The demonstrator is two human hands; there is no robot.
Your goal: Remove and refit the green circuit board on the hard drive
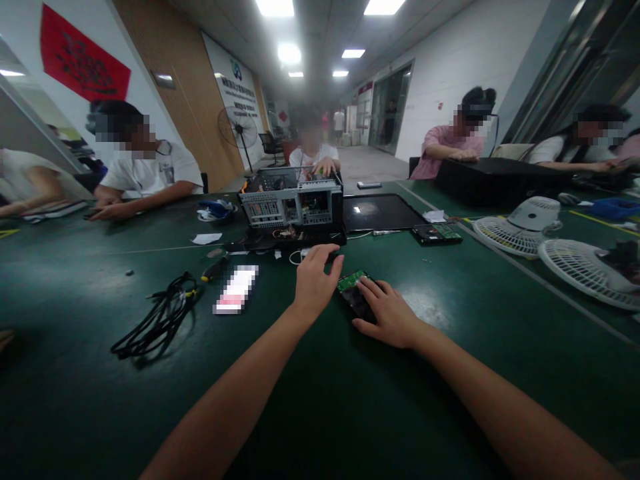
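Note:
A small drive with a green circuit board (353, 283) lies on the dark green table (320, 400) in front of me. My right hand (387, 315) rests on it, fingers curled over its near side. My left hand (315, 277) reaches just past the drive's left edge, fingers bent down around a small dark object I cannot make out. An open computer case (293, 207) stands a short way beyond both hands, with a black side panel (380, 212) lying flat to its right.
A bundle of black cables (160, 320) and a screwdriver (215, 268) lie at the left. A second circuit board (437, 233) and white fan grilles (520, 233) sit at the right. Several people work around the table's far side.

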